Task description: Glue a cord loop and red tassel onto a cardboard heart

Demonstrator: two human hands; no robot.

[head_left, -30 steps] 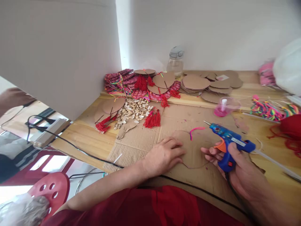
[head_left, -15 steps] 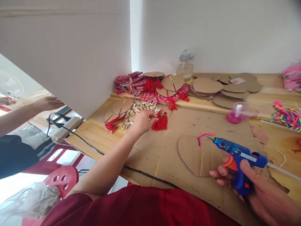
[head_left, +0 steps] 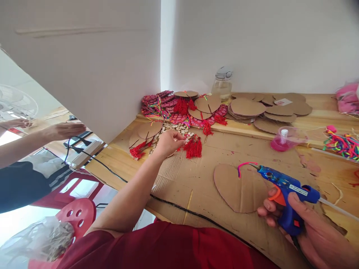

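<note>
My left hand point(head_left: 169, 142) reaches over a heap of pale shell-like pieces point(head_left: 182, 129), thumb and forefinger pinched together beside a red tassel point(head_left: 193, 146). What the fingertips hold, if anything, is too small to make out. My right hand point(head_left: 305, 228) is wrapped round a blue hot glue gun point(head_left: 283, 183) with an orange trigger and a white glue stick in its back. The gun's nozzle points left over a heart-shaped piece of cardboard point(head_left: 232, 190), close to a pink and purple cord loop point(head_left: 239, 171) at the heart's top notch.
Stacked cardboard shapes point(head_left: 246, 107), pink woven-looking pieces point(head_left: 151, 102) and a clear bottle point(head_left: 223, 84) stand along the back. A cup of pink stuff point(head_left: 277, 144) and colourful cords point(head_left: 342, 142) lie right. A black cable point(head_left: 193, 213) crosses the front; a co-worker's arm point(head_left: 33, 138) shows left.
My left hand has shifted slightly left over the heap, its fingertips still pinched. My right hand keeps the glue gun over the cardboard heart. The whole view has tilted a little.
</note>
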